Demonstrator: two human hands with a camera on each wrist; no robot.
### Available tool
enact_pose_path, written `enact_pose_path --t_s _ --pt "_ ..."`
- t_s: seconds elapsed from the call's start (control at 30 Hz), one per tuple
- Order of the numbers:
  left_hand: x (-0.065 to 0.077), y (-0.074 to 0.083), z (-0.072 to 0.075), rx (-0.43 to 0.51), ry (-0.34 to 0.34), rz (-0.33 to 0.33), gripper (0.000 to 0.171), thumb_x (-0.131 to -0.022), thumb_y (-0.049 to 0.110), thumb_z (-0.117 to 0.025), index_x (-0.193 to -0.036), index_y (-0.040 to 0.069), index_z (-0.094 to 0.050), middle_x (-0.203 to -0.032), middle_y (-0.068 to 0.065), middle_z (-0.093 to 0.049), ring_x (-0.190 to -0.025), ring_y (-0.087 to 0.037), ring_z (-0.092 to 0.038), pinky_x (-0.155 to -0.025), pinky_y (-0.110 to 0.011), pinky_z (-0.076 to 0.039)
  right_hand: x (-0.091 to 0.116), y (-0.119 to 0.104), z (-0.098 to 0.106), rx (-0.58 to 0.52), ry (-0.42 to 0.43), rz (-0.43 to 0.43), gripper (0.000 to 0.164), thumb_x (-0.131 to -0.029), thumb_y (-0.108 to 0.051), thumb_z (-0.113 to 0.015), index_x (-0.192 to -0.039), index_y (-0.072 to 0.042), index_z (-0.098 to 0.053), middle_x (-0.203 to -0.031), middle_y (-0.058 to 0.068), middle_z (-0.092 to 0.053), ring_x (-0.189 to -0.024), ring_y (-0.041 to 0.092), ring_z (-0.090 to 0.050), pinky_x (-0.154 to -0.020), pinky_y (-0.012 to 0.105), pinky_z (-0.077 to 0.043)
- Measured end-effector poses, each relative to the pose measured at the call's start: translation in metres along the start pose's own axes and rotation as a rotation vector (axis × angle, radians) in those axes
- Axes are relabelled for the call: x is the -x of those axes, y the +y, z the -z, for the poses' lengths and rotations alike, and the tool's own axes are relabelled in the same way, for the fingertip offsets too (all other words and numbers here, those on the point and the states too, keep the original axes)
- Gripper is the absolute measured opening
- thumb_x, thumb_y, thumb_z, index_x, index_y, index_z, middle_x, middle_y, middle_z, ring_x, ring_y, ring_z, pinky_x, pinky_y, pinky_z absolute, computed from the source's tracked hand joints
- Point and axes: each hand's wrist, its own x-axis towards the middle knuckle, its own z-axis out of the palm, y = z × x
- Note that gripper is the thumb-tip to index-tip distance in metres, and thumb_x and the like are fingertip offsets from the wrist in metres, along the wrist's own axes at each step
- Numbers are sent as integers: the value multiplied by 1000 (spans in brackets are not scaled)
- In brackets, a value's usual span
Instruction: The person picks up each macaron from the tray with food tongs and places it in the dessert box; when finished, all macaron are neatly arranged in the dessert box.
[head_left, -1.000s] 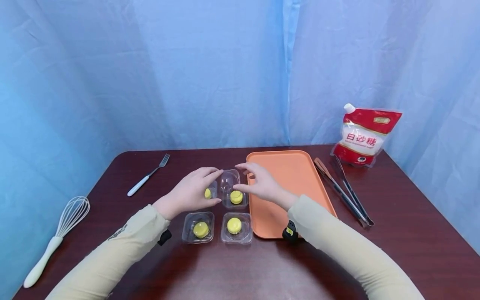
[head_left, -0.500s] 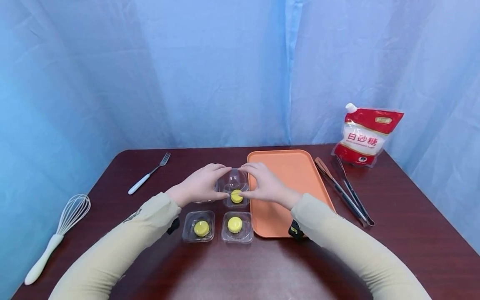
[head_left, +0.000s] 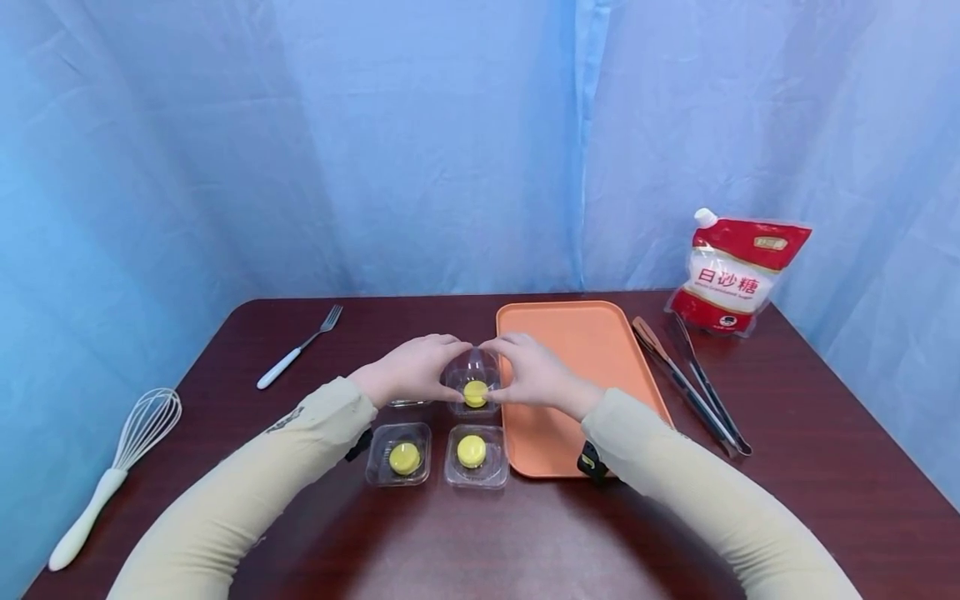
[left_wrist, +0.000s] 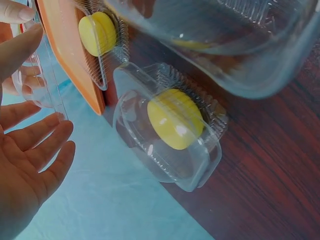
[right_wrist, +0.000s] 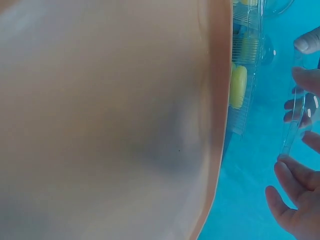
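Observation:
My left hand (head_left: 416, 371) and right hand (head_left: 536, 379) pinch opposite sides of a clear domed plastic lid (right_wrist: 296, 115) between thumbs and fingers. They hold it above the far right clear container, where a yellow macaron (head_left: 475, 393) sits. The lid is apart from that container in the right wrist view. Beneath my left hand, the far left container is mostly hidden from the head view. The left wrist view shows it with a lid over its yellow macaron (left_wrist: 175, 119). Two nearer containers hold a macaron (head_left: 405, 458) on the left and another macaron (head_left: 472, 451) on the right.
An orange tray (head_left: 577, 350) lies just right of the containers, under my right forearm. Farther right are metal tongs (head_left: 693, 387) and a red-and-white sugar pouch (head_left: 731, 275). At left lie a fork (head_left: 300, 348) and a whisk (head_left: 116, 475) on the dark wooden table (head_left: 465, 542).
My left hand has moved right, towards the right hand, and both now hold the lid by its sides. The lid has shifted right over the far right container, and both hands have dipped slightly.

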Motion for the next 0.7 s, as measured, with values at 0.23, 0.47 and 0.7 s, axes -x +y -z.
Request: enact_pose_path --t_s 0.23,0.47,0.7 --pt "-1 -1 -7 62 -45 37 79 -78 38 -77 -142 7 -42 -139 -12 -49 -123 -24 -52 -101 -39 -45 0 -1 -4 10 -48 -19 68 -74 -36 -79 -132 -11 -54 -129 13 -54 -120 31 -49 -99 48 -43" --pt "-1 0 -10 102 -82 41 79 -79 33 -76 -143 4 -39 -141 -14 -46 -127 -26 -48 -104 -40 -42 1 -1 -6 -8 -71 -36 68 -74 -36 -80 -132 -11 -54 -130 14 -53 -121 32 -49 -98 49 -43" --pt "-4 2 -15 82 -105 39 77 -79 32 -77 -142 3 -41 -139 -15 -48 -125 -26 -50 -102 -40 -43 0 -1 -8 -6 -126 -40 68 -73 -37 -81 -130 -11 -55 -128 14 -54 -118 30 -51 -97 46 -44"
